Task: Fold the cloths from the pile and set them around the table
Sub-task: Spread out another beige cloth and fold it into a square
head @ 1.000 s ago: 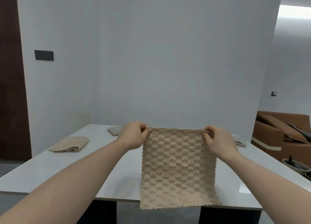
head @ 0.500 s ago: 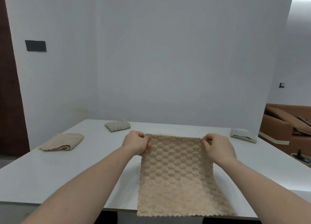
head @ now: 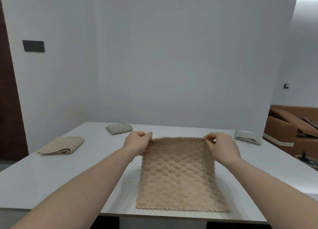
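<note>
Two hands point(head: 137, 142) point(head: 222, 147), one spread beige cloth point(head: 179, 177), three folded cloths point(head: 62, 145) point(head: 119, 129) point(head: 247, 137).

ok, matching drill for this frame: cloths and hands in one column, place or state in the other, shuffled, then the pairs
Things
1. spread beige cloth
2. folded beige cloth
3. folded grey cloth
4. striped folded cloth

Places or states
A. far right of the table
B. far edge, left of centre
C. pinched at its far corners by left hand and right hand
D. left side

Pairs: 1-C, 2-D, 3-B, 4-A
</note>
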